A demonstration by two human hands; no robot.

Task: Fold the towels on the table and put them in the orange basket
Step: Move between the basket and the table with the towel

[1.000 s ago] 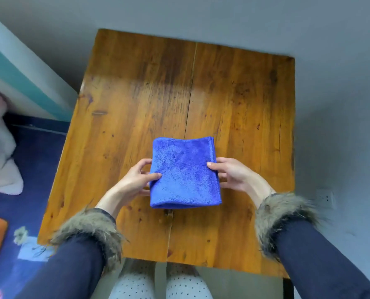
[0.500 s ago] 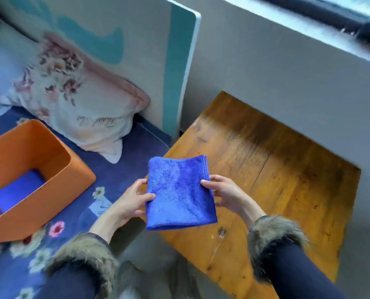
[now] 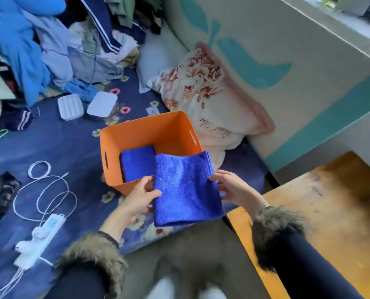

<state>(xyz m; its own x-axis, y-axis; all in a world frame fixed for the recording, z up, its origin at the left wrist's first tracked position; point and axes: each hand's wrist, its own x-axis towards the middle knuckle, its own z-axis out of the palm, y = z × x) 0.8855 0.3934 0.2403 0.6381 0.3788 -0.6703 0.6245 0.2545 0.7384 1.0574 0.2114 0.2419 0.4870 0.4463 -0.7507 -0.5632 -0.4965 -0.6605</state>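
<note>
A folded blue towel [image 3: 185, 188] hangs in the air between my hands, over the near right corner of the orange basket [image 3: 141, 131]. My left hand [image 3: 139, 198] pinches its left edge with thumb on top. My right hand [image 3: 230, 188] holds its right edge. Inside the basket lies another folded blue towel [image 3: 136, 165] against the left side. The basket stands on a blue flowered bed cover [image 3: 71, 145]. The wooden table [image 3: 322, 212] is at the lower right.
A flowered pillow [image 3: 205, 98] leans against the wall right behind the basket. White cables and a power strip [image 3: 41, 238] lie on the cover at left. Two white boxes [image 3: 84, 105] and a heap of clothes [image 3: 50, 44] fill the far left.
Both hands lifted the folded towel off the table and carried it left to the basket. The view swung left from the table to the bed.
</note>
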